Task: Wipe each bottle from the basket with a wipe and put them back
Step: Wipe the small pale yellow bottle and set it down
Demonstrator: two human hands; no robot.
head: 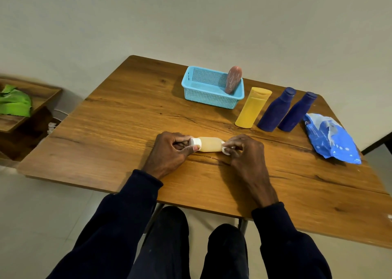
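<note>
I'm gripping one pale plastic bottle (210, 144) with my left hand (167, 151), my right hand (244, 153) pinching one white wipe (226, 150); one yellow plastic bottle (252, 109) and two dark blue bottles (275, 111) are standing far right.

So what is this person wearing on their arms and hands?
Long dark navy sleeves cover both arms, the left sleeve and the right sleeve, each ending in a cuff at the wrist. The left hand and the right hand are bare: no gloves, rings or watch in sight.
</note>
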